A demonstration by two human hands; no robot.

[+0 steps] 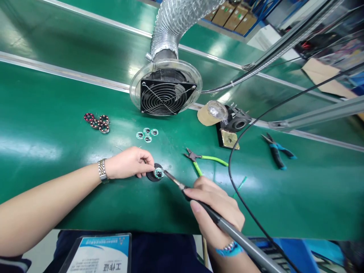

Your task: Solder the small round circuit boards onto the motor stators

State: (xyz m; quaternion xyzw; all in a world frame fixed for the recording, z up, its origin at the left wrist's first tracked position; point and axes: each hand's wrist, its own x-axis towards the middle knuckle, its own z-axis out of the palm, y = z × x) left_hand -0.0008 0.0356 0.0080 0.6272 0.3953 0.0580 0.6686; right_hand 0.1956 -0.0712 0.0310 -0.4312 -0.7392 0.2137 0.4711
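Note:
My left hand rests on the green bench with its fingers pinched at the edge of a small black round part topped by a green circuit disc. My right hand is closed around a soldering iron, held like a pen. The iron's tip touches the right side of the disc. A black cable runs from the iron up and away to the right. A metal watch sits on my left wrist.
A fume fan on a foil duct stands behind. Several copper-wound coils and several green circuit discs lie at the left. Green-handled cutters, blue-handled pliers, an iron stand with sponge and a tape roll lie right.

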